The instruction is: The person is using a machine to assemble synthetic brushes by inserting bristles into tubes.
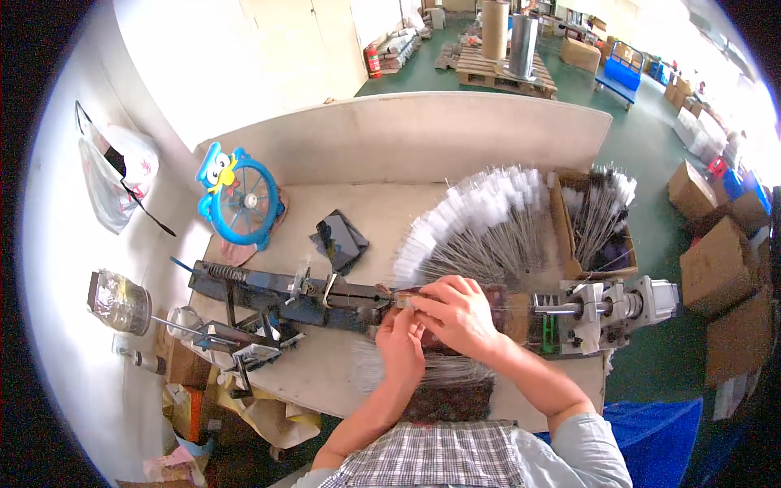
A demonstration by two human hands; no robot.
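Observation:
My left hand (pixel 401 348) and my right hand (pixel 458 315) meet over the middle of a long dark bench machine (pixel 272 287). Fingertips of both are pinched together at its clamp end (pixel 376 298), around something small and pale that I cannot make out. Thin wire seems to run rightward from there toward a metal spindle (pixel 558 309). Beyond my right hand, many wire-stemmed brushes with white bristles (pixel 480 211) lie fanned out. More fine wires or bristles (pixel 370 366) lie under and beside my left wrist.
A cardboard box (pixel 567 244) of brushes stands at the right back. A blue cartoon-shaped fan (pixel 248 199) and a dark flat object (pixel 342 241) sit at the left back. A low board (pixel 407 134) closes the table's far side. A motor (pixel 120 302) stands at left.

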